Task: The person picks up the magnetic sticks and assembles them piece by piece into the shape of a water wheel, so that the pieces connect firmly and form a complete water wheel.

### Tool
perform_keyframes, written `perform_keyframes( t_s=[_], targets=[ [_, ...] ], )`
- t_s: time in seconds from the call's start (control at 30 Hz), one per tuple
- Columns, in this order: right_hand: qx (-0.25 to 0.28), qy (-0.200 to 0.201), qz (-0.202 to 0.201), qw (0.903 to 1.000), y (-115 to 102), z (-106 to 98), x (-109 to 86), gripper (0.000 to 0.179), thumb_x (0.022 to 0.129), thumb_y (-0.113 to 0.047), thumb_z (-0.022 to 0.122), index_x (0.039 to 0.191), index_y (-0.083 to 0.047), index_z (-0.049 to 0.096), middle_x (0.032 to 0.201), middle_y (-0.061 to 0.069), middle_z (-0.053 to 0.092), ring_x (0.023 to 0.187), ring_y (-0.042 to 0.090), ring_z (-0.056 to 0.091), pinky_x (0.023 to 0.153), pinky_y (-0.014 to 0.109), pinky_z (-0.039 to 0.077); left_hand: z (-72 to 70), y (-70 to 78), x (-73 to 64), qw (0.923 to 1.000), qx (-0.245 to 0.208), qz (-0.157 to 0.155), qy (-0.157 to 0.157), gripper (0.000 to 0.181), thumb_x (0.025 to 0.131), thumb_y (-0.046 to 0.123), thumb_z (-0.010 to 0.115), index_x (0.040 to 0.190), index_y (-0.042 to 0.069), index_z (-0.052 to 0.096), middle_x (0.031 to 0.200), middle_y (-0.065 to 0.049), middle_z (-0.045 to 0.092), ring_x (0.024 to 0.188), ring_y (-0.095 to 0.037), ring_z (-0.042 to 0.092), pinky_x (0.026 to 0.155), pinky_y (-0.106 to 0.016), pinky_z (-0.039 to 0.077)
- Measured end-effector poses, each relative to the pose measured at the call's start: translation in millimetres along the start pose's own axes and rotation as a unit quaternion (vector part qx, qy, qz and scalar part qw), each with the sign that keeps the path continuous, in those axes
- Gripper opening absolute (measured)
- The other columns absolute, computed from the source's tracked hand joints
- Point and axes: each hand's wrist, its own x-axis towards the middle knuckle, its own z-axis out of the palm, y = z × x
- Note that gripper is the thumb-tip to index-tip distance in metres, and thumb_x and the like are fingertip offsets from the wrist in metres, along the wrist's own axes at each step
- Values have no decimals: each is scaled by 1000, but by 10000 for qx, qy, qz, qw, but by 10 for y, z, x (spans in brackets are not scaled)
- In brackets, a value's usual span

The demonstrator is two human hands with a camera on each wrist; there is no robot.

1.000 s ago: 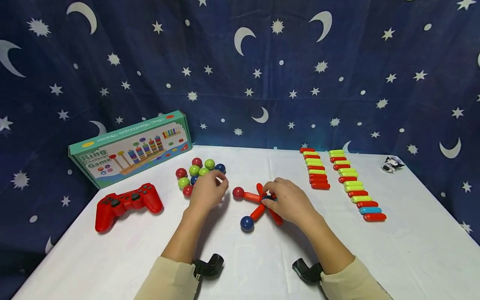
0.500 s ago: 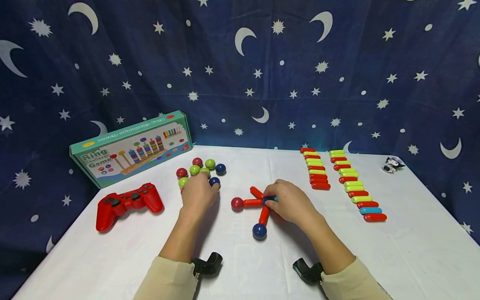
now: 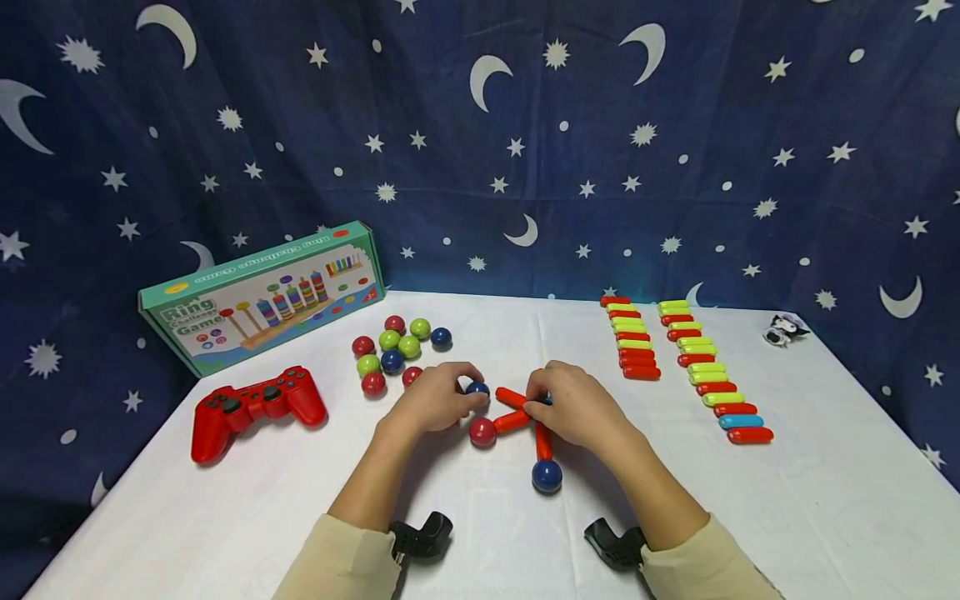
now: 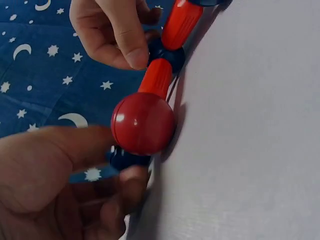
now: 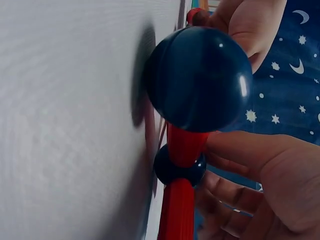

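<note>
My left hand (image 3: 429, 402) pinches a blue ball (image 3: 477, 388) between thumb and fingers, close to the free end of a red rod (image 3: 511, 397). This rod belongs to a star-shaped build of red rods around a blue centre ball (image 5: 179, 167). My right hand (image 3: 573, 404) holds the build at its centre, its fingers hiding part of it in the head view. One red rod ends in a red ball (image 3: 482, 432), just in front of the left hand's fingertips. Another points toward me and carries a blue ball (image 3: 547, 476).
Loose red, green and blue balls (image 3: 408, 347) lie left of centre. A red game controller (image 3: 258, 408) and a ring game box (image 3: 262, 296) stand further left. Two columns of coloured rods (image 3: 705, 367) lie on the right, a small black-and-white figure (image 3: 784, 329) behind them.
My left hand reached into the loose balls and came back right with a blue one. Under my right hand the build turned counterclockwise, bringing its red ball nearer me and its blue ball rightward.
</note>
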Motion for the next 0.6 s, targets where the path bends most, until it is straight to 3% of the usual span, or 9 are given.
perform_keyframes(
  t_s=[0.07, 0.2, 0.4, 0.6],
  targets=[
    [-102, 74, -7, 9999, -18, 6, 23, 8, 90, -22, 79, 96, -17, 76, 86, 0, 64, 78, 17, 55, 70, 30, 52, 17, -16, 4, 9988, -416, 77, -229, 27, 97, 26, 71, 122, 14, 71, 83, -5, 68, 66, -17, 63, 61, -28, 54],
    [-188, 165, -50, 9997, -54, 23, 100, 14, 90, -22, 79, 103, -15, 77, 88, 0, 69, 79, 17, 55, 71, 31, 53, 46, -51, 42, 9956, -846, 161, -364, 25, 100, 27, 68, 120, 13, 71, 78, -6, 67, 59, -17, 60, 57, -27, 53],
    [-212, -76, -120, 9997, -88, 72, 191, 14, 92, -22, 77, 104, -15, 75, 89, 0, 71, 81, 17, 56, 71, 31, 50, 81, -83, 62, 9943, -1027, 69, -270, 24, 100, 27, 68, 119, 12, 71, 78, -7, 67, 56, -17, 60, 55, -28, 54],
    [-160, -6, -98, 9998, -114, 134, 226, 15, 91, -20, 78, 105, -15, 74, 91, 1, 73, 80, 17, 57, 69, 31, 51, 100, -109, 70, 9908, -1349, 42, -97, 26, 99, 26, 69, 120, 9, 70, 75, -7, 64, 54, -16, 60, 51, -29, 56]
  ],
)
